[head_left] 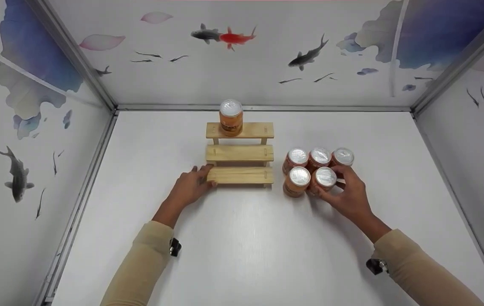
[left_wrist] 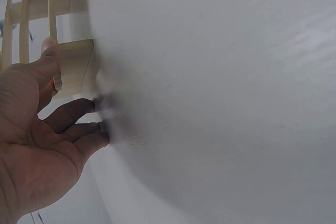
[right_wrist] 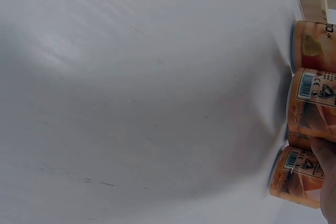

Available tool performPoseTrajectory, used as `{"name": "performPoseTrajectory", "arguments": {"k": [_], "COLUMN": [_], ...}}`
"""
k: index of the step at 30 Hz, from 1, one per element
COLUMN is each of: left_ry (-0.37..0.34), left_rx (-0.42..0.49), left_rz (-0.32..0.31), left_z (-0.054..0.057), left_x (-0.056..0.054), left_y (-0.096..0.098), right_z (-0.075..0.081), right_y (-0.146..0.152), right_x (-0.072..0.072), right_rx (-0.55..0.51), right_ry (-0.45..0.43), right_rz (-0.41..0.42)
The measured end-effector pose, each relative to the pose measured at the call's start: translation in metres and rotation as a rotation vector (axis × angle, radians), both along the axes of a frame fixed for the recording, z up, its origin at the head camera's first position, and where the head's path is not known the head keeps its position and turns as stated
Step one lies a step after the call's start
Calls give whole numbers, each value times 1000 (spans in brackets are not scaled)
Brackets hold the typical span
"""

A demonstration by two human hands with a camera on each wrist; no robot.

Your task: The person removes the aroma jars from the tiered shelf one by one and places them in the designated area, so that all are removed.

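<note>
A small three-step wooden rack [head_left: 240,153] stands on the white table. My left hand [head_left: 191,185] pinches the left end of its lowest step between thumb and index finger, while in the left wrist view the other fingers [left_wrist: 86,142] reach down to the tabletop. My right hand [head_left: 349,193] holds the front right can [head_left: 326,176] of a group, thumb in front and fingers behind. These cans have silver tops and orange printed labels [right_wrist: 314,100]. One similar can [head_left: 231,118] is upright on the rack's top step, left of its middle.
Beside the held can is another can [head_left: 297,182], with several more in a row behind, such as the back left can [head_left: 298,158]. White panels with painted fish [head_left: 305,57] enclose the table at the back and sides. Metal rails [head_left: 267,108] run along its edges.
</note>
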State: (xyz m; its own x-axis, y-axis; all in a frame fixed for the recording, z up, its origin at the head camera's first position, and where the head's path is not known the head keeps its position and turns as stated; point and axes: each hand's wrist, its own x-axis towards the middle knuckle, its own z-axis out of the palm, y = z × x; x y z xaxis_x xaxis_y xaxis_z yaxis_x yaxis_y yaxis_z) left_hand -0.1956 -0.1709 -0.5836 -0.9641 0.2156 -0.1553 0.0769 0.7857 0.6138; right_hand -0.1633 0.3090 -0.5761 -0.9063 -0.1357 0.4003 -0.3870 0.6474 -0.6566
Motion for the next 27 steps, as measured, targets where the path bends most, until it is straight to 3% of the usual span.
{"name": "performPoseTrajectory", "arguments": {"k": [2, 3, 27], "left_ry": [-7, -25, -68], "left_rx": [-10, -7, -24], "left_rz": [1, 4, 22], "left_z": [1, 7, 7], "left_x": [1, 2, 1], "left_y": [1, 3, 3], "right_z": [-2, -3, -6], "right_y": [0, 0, -2], "right_x": [0, -1, -3], "right_rx": [2, 1, -10], "right_ry": [3, 3, -32], "right_rz": [-2, -3, -7]}}
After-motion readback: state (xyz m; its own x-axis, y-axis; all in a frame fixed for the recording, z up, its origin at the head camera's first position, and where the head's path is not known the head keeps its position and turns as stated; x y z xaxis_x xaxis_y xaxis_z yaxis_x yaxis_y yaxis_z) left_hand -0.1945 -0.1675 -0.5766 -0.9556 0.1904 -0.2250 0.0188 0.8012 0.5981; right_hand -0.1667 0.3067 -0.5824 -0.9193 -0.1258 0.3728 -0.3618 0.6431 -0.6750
